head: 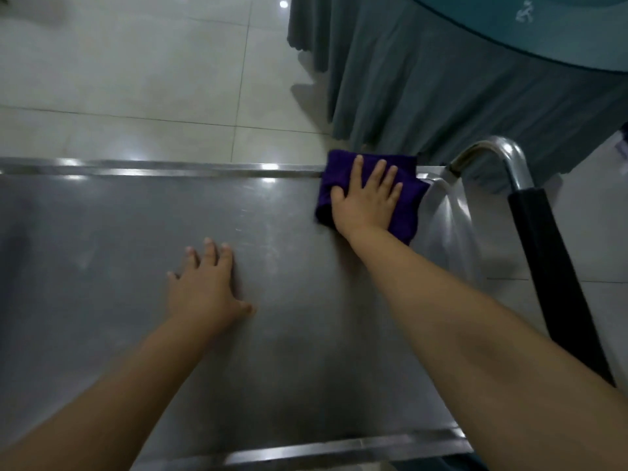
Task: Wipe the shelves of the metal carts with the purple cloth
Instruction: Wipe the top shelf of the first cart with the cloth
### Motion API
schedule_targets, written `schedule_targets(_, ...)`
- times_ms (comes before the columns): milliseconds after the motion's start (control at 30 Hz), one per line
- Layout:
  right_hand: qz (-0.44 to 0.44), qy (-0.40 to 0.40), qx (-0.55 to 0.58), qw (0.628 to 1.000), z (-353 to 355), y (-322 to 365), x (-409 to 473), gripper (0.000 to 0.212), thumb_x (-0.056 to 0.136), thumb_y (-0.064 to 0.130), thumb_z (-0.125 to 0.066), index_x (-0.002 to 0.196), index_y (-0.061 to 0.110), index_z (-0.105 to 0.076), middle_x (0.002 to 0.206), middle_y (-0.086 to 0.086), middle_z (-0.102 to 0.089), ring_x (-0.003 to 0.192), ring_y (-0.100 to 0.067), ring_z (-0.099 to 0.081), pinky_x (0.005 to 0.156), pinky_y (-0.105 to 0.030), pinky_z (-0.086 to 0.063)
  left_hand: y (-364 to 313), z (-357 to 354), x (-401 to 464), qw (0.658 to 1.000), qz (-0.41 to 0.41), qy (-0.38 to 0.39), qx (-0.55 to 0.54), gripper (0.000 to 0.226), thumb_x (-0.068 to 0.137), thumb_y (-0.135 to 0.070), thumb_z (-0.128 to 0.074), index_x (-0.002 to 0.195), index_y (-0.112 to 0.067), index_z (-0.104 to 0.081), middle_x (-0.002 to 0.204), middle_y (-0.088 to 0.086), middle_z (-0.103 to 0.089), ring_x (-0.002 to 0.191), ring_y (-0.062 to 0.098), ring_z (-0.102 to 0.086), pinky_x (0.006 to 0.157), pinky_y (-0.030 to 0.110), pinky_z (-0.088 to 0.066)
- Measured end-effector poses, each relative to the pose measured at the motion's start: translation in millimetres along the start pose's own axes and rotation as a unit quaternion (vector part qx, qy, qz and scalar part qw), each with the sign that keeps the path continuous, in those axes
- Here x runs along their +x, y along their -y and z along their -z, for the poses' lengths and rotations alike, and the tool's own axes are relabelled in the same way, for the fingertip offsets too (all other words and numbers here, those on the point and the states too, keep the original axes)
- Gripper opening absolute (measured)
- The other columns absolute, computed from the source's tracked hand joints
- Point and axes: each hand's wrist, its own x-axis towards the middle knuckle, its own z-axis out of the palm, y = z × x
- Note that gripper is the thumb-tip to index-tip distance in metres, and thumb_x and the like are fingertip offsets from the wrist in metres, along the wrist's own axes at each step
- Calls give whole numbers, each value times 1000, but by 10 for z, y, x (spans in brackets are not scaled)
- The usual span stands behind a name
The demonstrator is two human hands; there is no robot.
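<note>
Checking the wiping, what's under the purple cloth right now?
The purple cloth lies on the cart's top shelf, at its far right corner, pressed flat by the right hand. The metal directly beneath is covered, so its cleanliness is unseen.

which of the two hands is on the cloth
The right hand, pressing flat on the folded purple cloth at the far corner of the steel cart shelf. The left hand rests on bare metal.

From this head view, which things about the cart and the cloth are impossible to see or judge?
- Lower shelves: hidden in the head view under the top shelf.
- Shelf's left end: cut off by the picture edge.
- Middle of the purple cloth: covered by the right hand pressing flat on it.
- Cart handle: its lower part passes behind the right forearm.
- How clean the shelf is: glare and blur hide it.
</note>
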Motion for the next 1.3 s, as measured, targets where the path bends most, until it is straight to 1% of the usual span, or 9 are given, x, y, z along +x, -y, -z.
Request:
schedule_targets(167,180,10,5,984,-15,1051,62,58,93,51,-32,146,28,-32,147,-14,-36,139,-35,-22,117,-53,2,-34,0,43,1000,8,10,17,114,74,-62,-66,151,-21,6,159,6,15,146,32,5,114,54,-18)
schedule_targets(333,262,-7,7,965,34,867,181,50,93,55,-32,133,27,-44,128,-7,-51,119,-30,-42,109,-46,-19,-41,13,45,999,4,32,18,114,76,-64,-63,151,-21,12,158,6,18,146,31,8,114,52,-17)
schedule_targets(600,157,-52,-22,986,235,-537,472,53,88,55,-32,119,22,-58,113,-15,-59,106,-33,-51,98,-41,-29,-53,0,-41,1000,3,16,-14,114,75,-60,-66,152,-22,8,158,5,17,146,31,7,114,54,-15)
schedule_targets(667,128,-59,-26,990,288,-793,489,66,81,59,-21,119,19,-59,112,-17,-60,106,-34,-51,102,-43,-28,-58,10,-77,1000,4,15,-18,112,76,-60,-65,152,-23,9,158,4,18,146,30,9,116,53,-13)
schedule_targets(767,86,-46,-44,994,276,-839,471,58,90,54,-26,119,13,-55,117,-21,-57,113,-36,-48,111,-46,-22,-27,5,-98,1000,7,3,-22,111,76,-61,-64,151,-24,9,158,3,17,146,29,8,116,52,-13)
schedule_targets(900,49,-28,-35,998,236,-273,333,48,98,43,-33,127,8,-51,132,-24,-48,126,-38,-37,116,-49,-11,80,3,-114,999,-17,-15,-32,103,77,-61,-62,152,-27,1,159,2,12,146,29,4,116,51,-16)
schedule_targets(1100,119,-12,-19,993,68,1287,-59,52,99,45,-30,129,8,-48,134,-21,-47,129,-38,-35,117,-50,-8,794,307,-199,987,-87,-84,-107,58,89,-43,-56,142,-25,-41,157,0,-23,141,18,-26,111,30,-25)
schedule_targets(1167,135,-13,-21,991,11,1845,-196,51,98,46,-30,127,9,-49,131,-20,-48,126,-37,-37,116,-51,-9,1254,412,-269,982,-105,-143,-67,56,86,-41,-61,138,-23,-47,152,3,-34,138,21,-35,111,35,-28)
schedule_targets(1300,155,-24,-23,987,-113,2936,-476,50,98,47,-29,122,9,-51,123,-17,-51,119,-36,-41,114,-51,-15,2375,531,-490,959,-90,-267,-19,52,55,-24,-87,102,-9,-72,111,16,-68,104,34,-64,91,51,-47)
